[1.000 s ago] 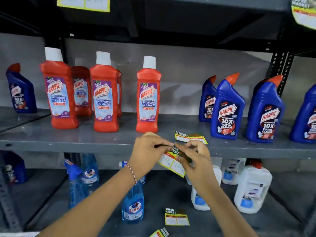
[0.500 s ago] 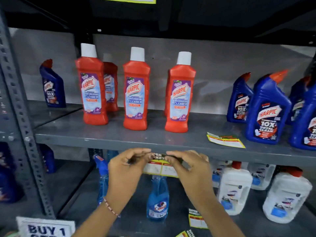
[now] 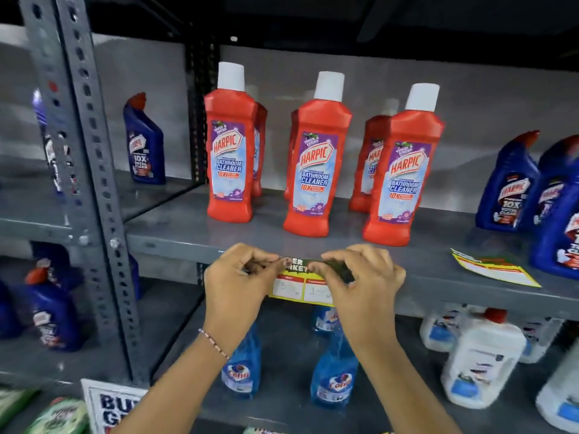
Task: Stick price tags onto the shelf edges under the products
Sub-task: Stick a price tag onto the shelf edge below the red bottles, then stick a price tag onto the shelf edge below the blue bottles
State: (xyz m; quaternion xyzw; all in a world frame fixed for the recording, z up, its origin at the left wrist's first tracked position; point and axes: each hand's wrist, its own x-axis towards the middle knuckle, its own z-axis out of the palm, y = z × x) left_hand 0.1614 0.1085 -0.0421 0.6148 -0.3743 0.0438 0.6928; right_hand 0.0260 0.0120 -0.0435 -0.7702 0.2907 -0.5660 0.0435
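The grey shelf (image 3: 175,236) carries red Harpic bottles (image 3: 313,170), blue bottles (image 3: 513,189) and a loose tag (image 3: 495,270).

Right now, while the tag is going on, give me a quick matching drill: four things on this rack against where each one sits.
Things:
1. Price tag
2. Spare tag
3. Red bottles
4. Spray bottles

Places:
A. Standing on the lower shelf
B. Pressed to the shelf edge by both hands
C. Lying flat on the shelf top, at right
D. Standing above the hands

Pairs: 1-B, 2-C, 3-D, 4-A
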